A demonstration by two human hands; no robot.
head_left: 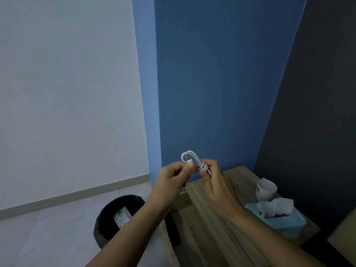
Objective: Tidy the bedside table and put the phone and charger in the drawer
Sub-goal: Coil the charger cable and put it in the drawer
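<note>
Blue wall behind; black bin (107, 224) holds a wrapper (122, 216). Left hand (171, 180) and right hand (215, 182) pinch the coiled white cable (194, 160).

Open air above the bare left and middle stretch of the tabletop (204, 224), blocked along the right edge by a white mug (266, 188) and, just in front, a teal tissue box (279, 218), with a black bin (107, 224) on the floor left.
</note>
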